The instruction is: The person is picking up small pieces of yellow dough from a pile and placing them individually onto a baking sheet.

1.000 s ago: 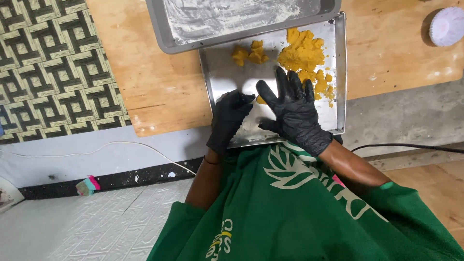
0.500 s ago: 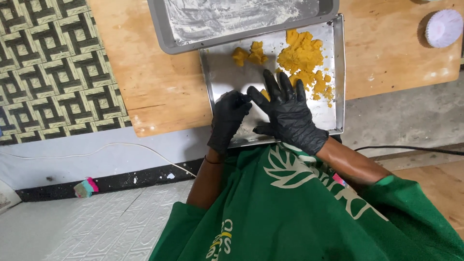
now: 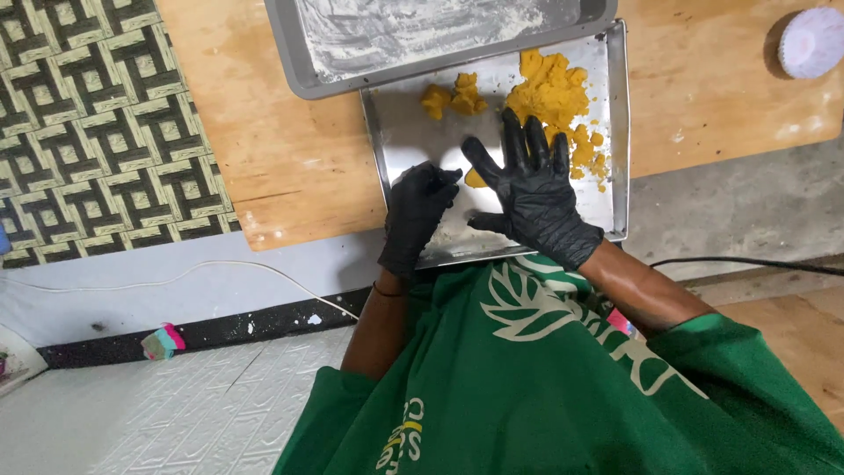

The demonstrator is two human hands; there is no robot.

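Head view shows both hands in black gloves over a shiny rectangular steel tray (image 3: 615, 132) that lies on a pale wooden counter (image 3: 281, 149). The right hand (image 3: 532, 189) lies flat with its fingers spread wide, gripping nothing; the fingertips reach toward the big heap of crumbly orange-yellow dough (image 3: 554, 92) at the tray's 1 o'clock corner. The left hand (image 3: 418, 211) is curled, knuckles up, at the tray's 8 o'clock edge; I cannot tell whether it pinches anything. A small bit of the same dough (image 3: 475, 179) peeks out between the two hands, and two little lumps (image 3: 453, 97) sit at 11 o'clock near a second, flour-dusted grey tray (image 3: 290, 53) that overlaps the top edge.

The dough looks soft, light and crumbly, likely to break apart if pulled. It seems best scooped from below with cupped fingers, or pressed together first. The gloves should keep it from sticking much.

Compared with a second ago, the right hand has slid toward 10 o'clock and flattened out, and the left hand has drawn closer to it. The heap and lumps have not moved.
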